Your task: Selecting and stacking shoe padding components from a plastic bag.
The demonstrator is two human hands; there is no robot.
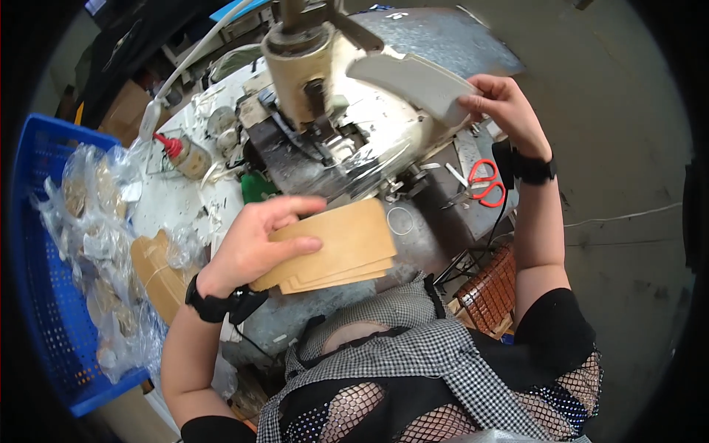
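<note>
My left hand (258, 240) grips a small stack of flat tan pieces (343, 240) with rounded corners, thumb on top, in front of a cream-coloured machine (295, 70). The lower sheets fan out a little toward me. Up and to the right, my right hand (506, 111) pinches the end of a pale grey, curved flat piece (413, 83) between thumb and fingers. That piece is raised beside the machine's upright post, apart from the tan stack. What either material is, I cannot tell.
A blue crate (70, 362) with plastic-wrapped pieces stands at left, next to more tan pieces (159, 269). A red-capped bottle (188, 157) and scraps lie on the white tabletop. Red-handled scissors (486, 183) rest right of the machine. A woven brown seat (487, 292) is below.
</note>
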